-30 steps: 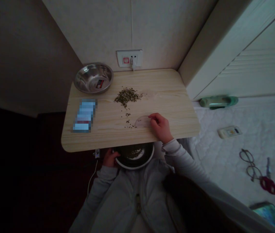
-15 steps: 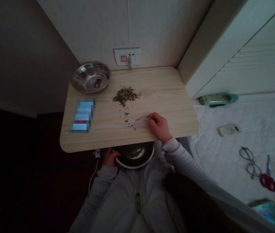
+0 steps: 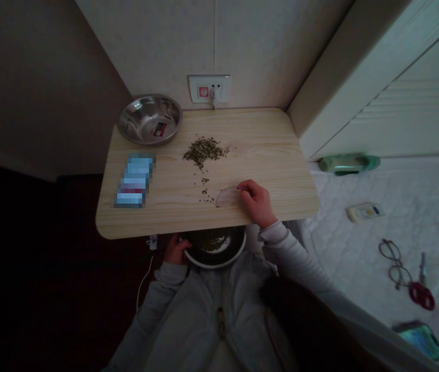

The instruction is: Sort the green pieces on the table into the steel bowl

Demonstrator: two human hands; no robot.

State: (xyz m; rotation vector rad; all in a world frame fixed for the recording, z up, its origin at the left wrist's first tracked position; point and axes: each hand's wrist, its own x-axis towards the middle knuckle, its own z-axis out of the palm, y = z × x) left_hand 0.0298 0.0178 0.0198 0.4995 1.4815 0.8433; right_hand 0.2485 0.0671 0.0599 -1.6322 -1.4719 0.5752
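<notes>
My right hand (image 3: 257, 202) rests at the front of the wooden tabletop, fingers pinched on a thin, clear, curved plastic piece (image 3: 227, 197) with faint markings. The piece stands against the board, just right of a few scattered grains (image 3: 205, 192). Farther back lies a loose heap of small green-brown grains (image 3: 205, 150). Below the table's front edge, my left hand (image 3: 176, 250) grips the left rim of a bowl (image 3: 230, 258) with a white outside. More grains lie inside this bowl, and the table edge hides its far side.
A steel basin (image 3: 141, 120) stands at the table's (image 3: 273, 170) back left, behind a phone (image 3: 136, 181) with a blurred screen. A wall socket (image 3: 209, 89) holds a plug. On the white bed at right lie a green bottle (image 3: 349, 164), a remote (image 3: 365, 212), glasses (image 3: 395, 263), scissors (image 3: 421, 295) and another phone (image 3: 423, 341).
The view has shifted slightly. My right hand keeps its pinch on the clear piece near the front scattered grains, and my left hand keeps its hold on the bowl.
</notes>
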